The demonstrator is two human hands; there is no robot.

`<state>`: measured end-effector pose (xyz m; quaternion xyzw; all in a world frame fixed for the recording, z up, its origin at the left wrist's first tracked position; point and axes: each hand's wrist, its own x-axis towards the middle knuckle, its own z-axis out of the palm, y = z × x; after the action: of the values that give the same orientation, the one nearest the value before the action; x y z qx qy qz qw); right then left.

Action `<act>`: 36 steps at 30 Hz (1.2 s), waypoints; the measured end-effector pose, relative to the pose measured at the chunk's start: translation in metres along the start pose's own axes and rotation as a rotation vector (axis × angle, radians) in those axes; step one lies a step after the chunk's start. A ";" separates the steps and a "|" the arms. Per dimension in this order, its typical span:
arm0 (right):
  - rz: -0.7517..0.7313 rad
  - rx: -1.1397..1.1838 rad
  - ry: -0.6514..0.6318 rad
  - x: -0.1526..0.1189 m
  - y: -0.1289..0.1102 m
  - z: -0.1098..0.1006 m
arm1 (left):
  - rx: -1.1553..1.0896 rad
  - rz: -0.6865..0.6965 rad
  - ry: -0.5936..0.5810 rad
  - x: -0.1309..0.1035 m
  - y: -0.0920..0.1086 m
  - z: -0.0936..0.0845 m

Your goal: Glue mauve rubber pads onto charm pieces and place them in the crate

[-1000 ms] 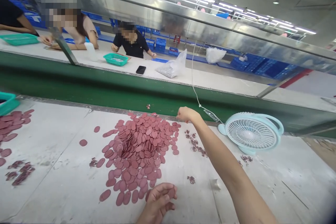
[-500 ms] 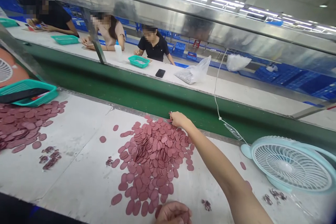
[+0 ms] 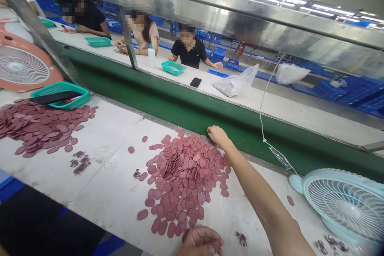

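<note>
1. Big heap of dark pink ovals (image 3: pixel 192 168), piled on the white table (image 3: pixel 105 136), with a few loose ones to the left of the heap.
2. Far from done, by the look of it: lots left in the heap. Some curly scraps already in little clumps, one clump (image 3: pixel 137 174) just left of the heap, another (image 3: pixel 241 239) off its near right side. Number of ovals done: cannot tell.
3. Left hand (image 3: pixel 202 242), at the near end of the heap: fingers bent in, nearly closed, with one oval (image 3: pixel 215 245) held in them.
4. Right hand (image 3: pixel 218 136), by the far edge of the heap: fingers curled in. Anything in them: cannot tell.
5. Farther out: pale blue fan (image 3: pixel 348 208) right of the heap, second heap (image 3: pixel 45 128) and green basket (image 3: pixel 85 95) left of it.
</note>
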<state>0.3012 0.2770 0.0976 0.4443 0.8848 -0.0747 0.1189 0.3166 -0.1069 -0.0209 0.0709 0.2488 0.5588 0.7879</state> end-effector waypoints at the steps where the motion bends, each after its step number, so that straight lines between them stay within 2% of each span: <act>1: 0.012 -0.003 0.005 -0.005 -0.001 0.001 | 0.002 -0.005 0.003 -0.001 0.001 0.001; 5: 0.060 0.002 -0.009 -0.035 0.013 -0.008 | 0.003 -0.003 0.029 -0.009 0.006 0.007; 8: 0.100 0.023 -0.121 -0.065 0.040 -0.022 | 0.023 0.006 0.052 -0.016 0.010 0.012; 11: 0.153 0.062 -0.257 -0.106 0.067 -0.031 | 0.051 -0.008 0.063 -0.020 0.015 0.013; 14: 0.197 0.103 -0.235 -0.163 0.078 -0.030 | 0.077 -0.031 0.073 -0.023 0.018 0.012; 18: 0.233 0.187 0.006 -0.259 0.057 -0.009 | 0.105 -0.066 0.082 -0.026 0.021 0.008; 21: 0.257 0.301 0.086 -0.325 0.028 0.030 | 0.111 -0.093 0.101 -0.029 0.022 0.007; 23: 0.302 0.358 0.087 -0.355 0.010 0.063 | 0.114 -0.111 0.117 -0.032 0.023 0.008; 26: 0.369 0.418 0.087 -0.374 -0.010 0.109 | 0.112 -0.135 0.129 -0.035 0.022 0.014; 29: 0.358 0.463 0.096 -0.371 -0.018 0.134 | 0.098 -0.163 0.137 -0.036 0.019 0.025; 33: 0.315 0.535 0.083 -0.367 -0.016 0.136 | 0.080 -0.189 0.159 -0.035 0.017 0.040; 36: 0.291 0.678 0.060 -0.382 -0.015 0.126 | 0.113 -0.170 0.182 -0.037 0.017 0.050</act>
<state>0.5275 -0.0560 0.0829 0.5818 0.7404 -0.3328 -0.0515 0.3167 -0.1258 0.0408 0.0428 0.3552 0.4791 0.8015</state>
